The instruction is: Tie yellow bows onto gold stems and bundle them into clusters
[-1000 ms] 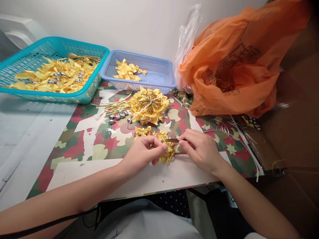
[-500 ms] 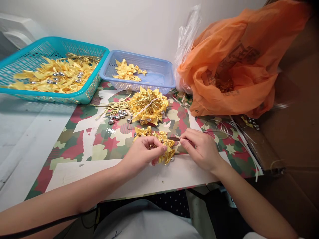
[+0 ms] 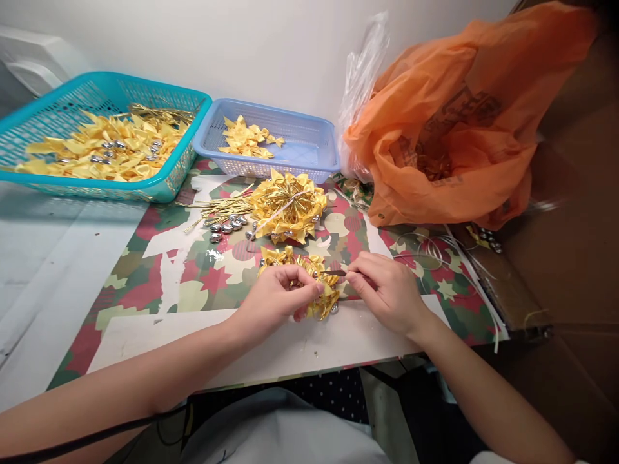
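A bunch of gold ribbon bows (image 3: 290, 256) with silver bells lies near the front of the patterned table cover. My left hand (image 3: 285, 293) is at the bunch, thumb and fingertips pinched on part of it. From the right, my right hand (image 3: 389, 290) holds a thin dark pointed tool (image 3: 333, 272), its tip over the bows. Just behind is a round gold bow cluster (image 3: 290, 206) with a pale strip across it. Several silver bells (image 3: 226, 227) and gold twist ties (image 3: 222, 209) lie to its left.
A teal basket (image 3: 169, 177) of yellow bows, bells and ties stands at the back left. Beside it is a blue basket (image 3: 319, 169) with fewer bows. An orange plastic bag (image 3: 445, 142) stands at the back right, near loose pale strips (image 3: 430, 251).
My right hand has moved slightly left, and the tool's tip sits a little lower and further over the bows. My left hand has hardly moved.
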`<state>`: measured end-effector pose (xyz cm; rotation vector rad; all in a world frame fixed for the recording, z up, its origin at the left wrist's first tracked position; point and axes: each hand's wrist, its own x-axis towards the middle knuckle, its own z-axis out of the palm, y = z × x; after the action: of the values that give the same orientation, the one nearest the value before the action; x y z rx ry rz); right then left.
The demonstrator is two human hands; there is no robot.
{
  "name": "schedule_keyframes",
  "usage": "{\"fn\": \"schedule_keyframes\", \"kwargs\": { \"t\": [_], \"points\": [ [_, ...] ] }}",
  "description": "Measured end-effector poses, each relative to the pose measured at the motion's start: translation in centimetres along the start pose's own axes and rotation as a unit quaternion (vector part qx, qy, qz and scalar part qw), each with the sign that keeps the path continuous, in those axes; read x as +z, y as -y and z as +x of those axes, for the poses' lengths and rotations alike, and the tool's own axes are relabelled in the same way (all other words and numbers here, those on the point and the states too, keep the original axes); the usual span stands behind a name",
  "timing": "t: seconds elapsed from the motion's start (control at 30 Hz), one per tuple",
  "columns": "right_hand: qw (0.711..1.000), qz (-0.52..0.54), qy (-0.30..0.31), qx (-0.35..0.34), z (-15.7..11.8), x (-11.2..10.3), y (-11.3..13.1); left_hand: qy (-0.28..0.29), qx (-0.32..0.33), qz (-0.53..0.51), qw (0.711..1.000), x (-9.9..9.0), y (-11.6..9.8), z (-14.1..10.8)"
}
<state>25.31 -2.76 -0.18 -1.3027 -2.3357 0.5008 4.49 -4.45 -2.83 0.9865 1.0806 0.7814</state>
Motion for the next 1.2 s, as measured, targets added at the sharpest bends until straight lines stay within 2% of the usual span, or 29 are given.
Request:
{"fn": "schedule_keyframes", "kwargs": {
  "t": [0.1,0.2,0.3,0.4,0.5,0.53,0.6,0.63,0.7,0.77,0.83,0.9,1.0,1.07,1.1,1.2],
  "points": [
    [1.000,0.003,-0.002,0.010,-0.1,-0.2,0.0,-0.004,0.000,0.000,1.000,0.1,-0.1,0.0],
    [0.999,-0.009,-0.012,0.041,-0.3,-0.7,-1.0,-0.008,-0.006,-0.005,1.000,0.1,-0.1,0.1],
    [0.991,-0.102,-0.045,0.076,-0.6,-1.1,-3.6,-0.009,-0.012,-0.016,1.000,0.0,0.0,0.2],
    [0.964,-0.234,-0.056,0.114,-0.8,-1.1,-6.4,-0.004,-0.009,-0.031,0.999,-0.1,0.2,0.2],
    [0.945,-0.295,-0.074,0.120,-1.0,-0.9,-6.8,0.002,-0.005,-0.050,0.999,-0.1,0.3,0.3],
    [0.947,-0.288,-0.096,0.103,-1.1,-0.8,-6.1,0.003,-0.004,-0.055,0.998,-0.1,0.4,0.3],
    [0.962,-0.231,-0.145,0.027,-1.3,-0.3,-3.8,0.002,-0.001,-0.062,0.998,-0.1,0.4,0.3],
    [0.971,-0.179,-0.151,-0.038,-1.4,0.1,-2.4,0.000,0.001,-0.065,0.998,0.0,0.3,0.3],
    [0.974,-0.100,-0.126,-0.160,-1.5,1.0,0.4,-0.007,0.008,-0.069,0.998,0.1,0.3,0.4],
    [0.966,-0.083,-0.143,-0.197,-1.4,2.0,2.4,-0.011,0.017,-0.075,0.997,0.2,0.2,0.3],
    [0.976,-0.007,-0.160,-0.150,-0.8,2.6,3.3,-0.007,0.021,-0.083,0.996,0.2,0.1,0.3],
    [0.979,0.135,-0.145,-0.050,-0.1,2.4,3.0,0.004,0.014,-0.096,0.995,0.2,0.0,0.3],
    [0.933,0.324,-0.113,0.111,0.7,1.3,1.9,0.014,0.005,-0.115,0.993,0.2,-0.2,0.2],
    [0.905,0.364,-0.133,0.175,0.8,0.5,1.4,0.013,0.011,-0.119,0.993,0.2,-0.5,0.0],
    [0.901,0.361,-0.148,0.192,0.7,0.2,1.3,0.013,0.015,-0.120,0.993,0.3,-0.6,-0.1],
    [0.920,0.307,-0.150,0.190,0.0,0.5,2.2,0.017,0.025,-0.131,0.991,0.4,-0.9,-0.5]
  ]
}}
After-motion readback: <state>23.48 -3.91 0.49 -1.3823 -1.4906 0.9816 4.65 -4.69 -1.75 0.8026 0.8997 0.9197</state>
